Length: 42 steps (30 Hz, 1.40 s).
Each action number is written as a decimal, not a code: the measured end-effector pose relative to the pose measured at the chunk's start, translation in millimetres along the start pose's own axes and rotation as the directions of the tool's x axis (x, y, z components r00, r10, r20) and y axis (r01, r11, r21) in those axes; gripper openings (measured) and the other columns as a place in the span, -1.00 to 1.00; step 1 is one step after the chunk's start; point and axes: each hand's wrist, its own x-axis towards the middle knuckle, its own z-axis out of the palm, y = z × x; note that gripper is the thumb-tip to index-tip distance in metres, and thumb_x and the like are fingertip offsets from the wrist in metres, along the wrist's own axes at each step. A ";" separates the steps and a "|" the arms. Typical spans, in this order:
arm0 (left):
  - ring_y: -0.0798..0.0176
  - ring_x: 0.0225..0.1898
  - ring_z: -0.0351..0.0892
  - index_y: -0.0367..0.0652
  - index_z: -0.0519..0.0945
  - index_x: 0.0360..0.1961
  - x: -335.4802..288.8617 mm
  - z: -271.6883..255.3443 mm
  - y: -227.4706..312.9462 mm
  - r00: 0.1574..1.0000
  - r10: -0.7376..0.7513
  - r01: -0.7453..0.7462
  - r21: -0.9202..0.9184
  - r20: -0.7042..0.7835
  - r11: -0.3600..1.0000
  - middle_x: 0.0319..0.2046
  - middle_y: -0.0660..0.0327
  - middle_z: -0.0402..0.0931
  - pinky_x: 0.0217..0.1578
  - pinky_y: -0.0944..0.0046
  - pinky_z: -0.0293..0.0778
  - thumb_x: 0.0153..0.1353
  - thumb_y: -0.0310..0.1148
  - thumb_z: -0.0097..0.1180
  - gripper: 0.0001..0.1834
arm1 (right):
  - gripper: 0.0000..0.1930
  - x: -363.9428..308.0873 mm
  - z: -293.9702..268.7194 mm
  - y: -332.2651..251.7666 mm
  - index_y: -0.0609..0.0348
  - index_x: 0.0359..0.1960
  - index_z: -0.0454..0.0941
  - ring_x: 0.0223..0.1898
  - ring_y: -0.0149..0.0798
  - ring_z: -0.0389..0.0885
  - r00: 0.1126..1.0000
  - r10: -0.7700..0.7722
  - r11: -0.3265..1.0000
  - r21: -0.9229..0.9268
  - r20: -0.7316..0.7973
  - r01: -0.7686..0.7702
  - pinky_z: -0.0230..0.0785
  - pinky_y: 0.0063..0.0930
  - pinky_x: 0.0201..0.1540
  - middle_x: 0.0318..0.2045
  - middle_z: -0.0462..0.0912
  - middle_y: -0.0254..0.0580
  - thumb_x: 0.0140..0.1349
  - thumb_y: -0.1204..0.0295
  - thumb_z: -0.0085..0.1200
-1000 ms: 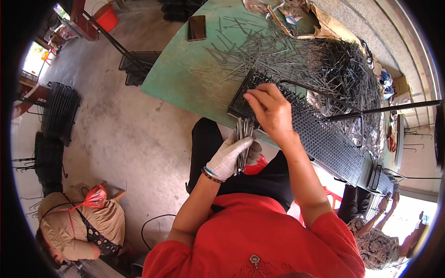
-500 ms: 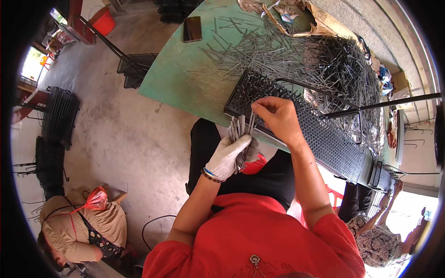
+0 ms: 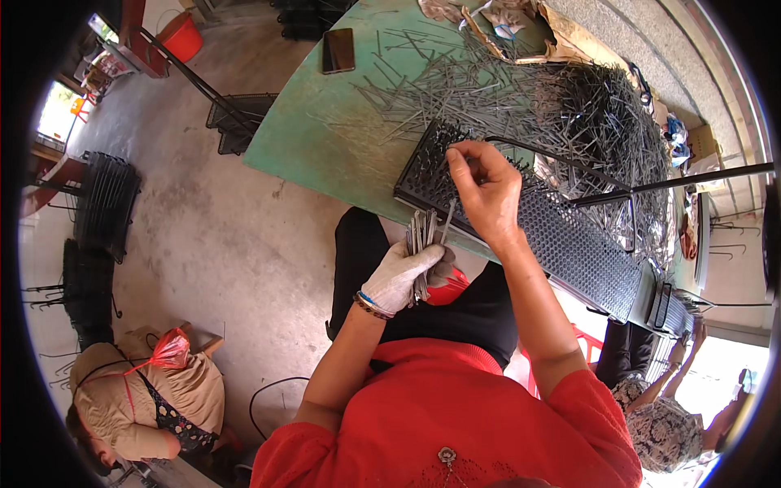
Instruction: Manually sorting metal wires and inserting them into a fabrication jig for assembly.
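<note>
Grips: we count two, the left grip (image 3: 407, 272) and the right grip (image 3: 492, 185).
Glove (image 3: 387, 285): we see one, whitish.
Wristbands (image 3: 375, 307): at least two, by our count.
Bundle of rods (image 3: 421, 233): one bundle; its rods overlap too much for us to number.
Loose rods (image 3: 443, 98): far more than we can count.
Green surface (image 3: 321, 142): one.
Perforated black board (image 3: 586, 236): we count one.
Phone (image 3: 338, 51): one.
Red bucket (image 3: 181, 37): one.
Tied red bag (image 3: 171, 350): we see one.
Flower ornament (image 3: 447, 456): one.
Other people: we count two, a person in beige (image 3: 146, 390) and a person in a patterned top (image 3: 663, 431).
</note>
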 end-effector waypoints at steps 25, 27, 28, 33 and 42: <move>0.30 -0.37 0.65 -0.31 0.52 -0.12 -1.0 7.0 6.4 1.000 -0.003 0.003 -0.018 0.000 1.000 -0.32 0.13 0.61 -0.32 0.34 0.63 0.29 -0.41 0.12 -0.79 | -0.88 -9.7 7.6 5.8 0.24 -0.27 0.61 -0.63 -0.55 0.41 0.982 -0.187 0.976 -0.118 -0.035 0.182 0.27 -0.65 -0.57 -0.46 0.62 -0.29 0.15 0.56 0.23; 0.29 -0.36 0.65 -0.32 0.51 -0.11 0.0 5.4 4.6 1.000 -0.002 0.002 -0.025 -0.002 1.000 -0.31 0.12 0.61 -0.32 0.34 0.64 0.29 -0.41 0.12 -0.78 | -0.89 -8.7 7.3 2.1 0.24 -0.28 0.61 -0.63 -0.53 0.43 0.976 -0.215 0.970 -0.123 -0.025 0.210 0.27 -0.63 -0.58 -0.46 0.63 -0.27 0.15 0.57 0.22; 0.29 -0.34 0.66 -0.30 0.52 -0.09 0.2 4.0 3.4 1.000 -0.004 0.004 -0.014 0.002 1.000 -0.29 0.14 0.62 -0.33 0.35 0.62 0.29 -0.38 0.13 -0.76 | -0.89 -8.7 7.7 2.0 0.24 -0.28 0.61 -0.63 -0.53 0.43 0.976 -0.215 0.970 -0.123 -0.025 0.210 0.27 -0.63 -0.58 -0.46 0.63 -0.27 0.15 0.57 0.22; 0.28 -0.31 0.67 -0.27 0.53 -0.08 1.4 1.2 0.7 1.000 -0.014 0.014 -0.004 0.002 1.000 -0.27 0.16 0.62 -0.35 0.37 0.60 0.28 -0.34 0.15 -0.73 | -0.90 -8.6 6.6 -3.8 0.25 -0.30 0.62 -0.64 -0.51 0.45 0.984 -0.176 0.972 -0.160 -0.011 0.172 0.29 -0.59 -0.59 -0.47 0.63 -0.24 0.13 0.56 0.22; 0.29 -0.30 0.67 -0.26 0.52 -0.06 -0.3 5.5 4.8 1.000 -0.028 0.028 0.001 -0.003 1.000 -0.26 0.17 0.63 -0.42 0.38 0.59 0.28 -0.34 0.15 -0.73 | -0.90 -8.4 9.5 10.5 0.23 -0.31 0.62 -0.64 -0.36 0.51 0.957 -0.290 0.931 -0.225 0.018 0.286 0.36 -0.52 -0.57 -0.41 0.64 -0.21 0.12 0.54 0.23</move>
